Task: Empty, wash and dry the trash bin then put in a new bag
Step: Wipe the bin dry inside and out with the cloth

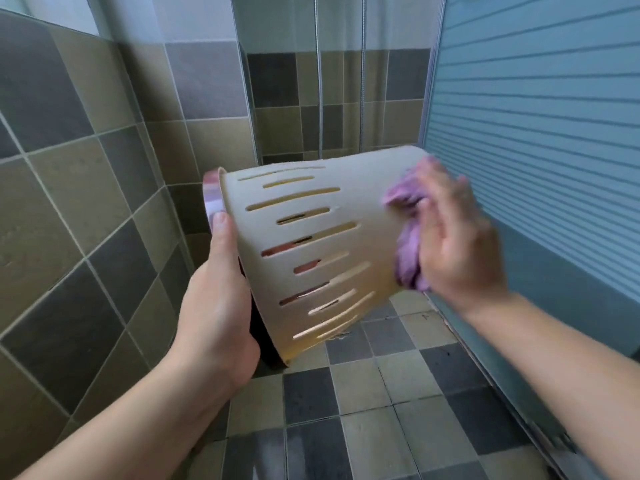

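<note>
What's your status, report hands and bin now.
Left hand grips bin rim, bin held sideways. Right hand presses purple cloth near its base. Nothing in the way.

A cream bin (311, 244) with slotted sides is held on its side above the tiled floor (363, 386), its rim to the left and its base to the right. The left hand (218, 306) grips the rim, thumb lying along the outer wall. The right hand (453, 237) presses a purple cloth (405, 233) against the bin's base end; this hand is blurred. Tiled walls (86, 202) stand left and far, and a ribbed blue door (536, 116) stands right.
</note>
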